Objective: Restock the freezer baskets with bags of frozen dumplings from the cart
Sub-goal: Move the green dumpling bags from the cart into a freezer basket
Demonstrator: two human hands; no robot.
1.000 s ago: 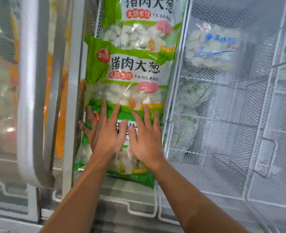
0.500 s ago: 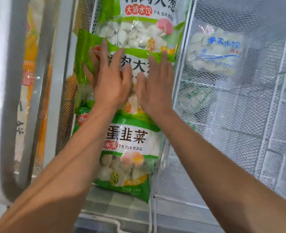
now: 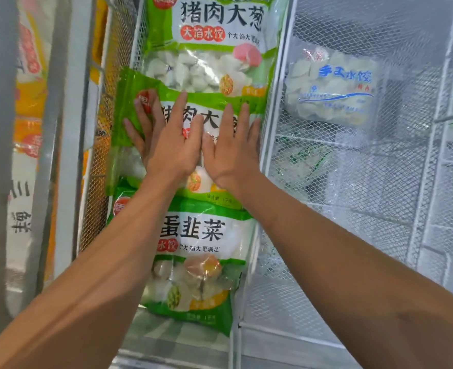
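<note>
Nearest in the wire freezer basket point(image 3: 269, 145), the egg-and-chive dumpling bag point(image 3: 201, 262) is lying flat. Beyond it, the left hand point(image 3: 166, 145) and right hand point(image 3: 230, 153) are pressing side by side on the middle pork-and-scallion bag point(image 3: 129, 102), each grip released, fingers straight. Farther up, another pork-and-scallion bag point(image 3: 209, 46) is overlapping. A clear dumpling bag point(image 3: 331, 86) is lying in the neighbouring basket point(image 3: 379, 214).

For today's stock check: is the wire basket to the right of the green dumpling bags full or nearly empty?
Nearly empty. The right basket shows mostly bare mesh, holding one clear dumpling bag and a flattened bag below it.
</note>
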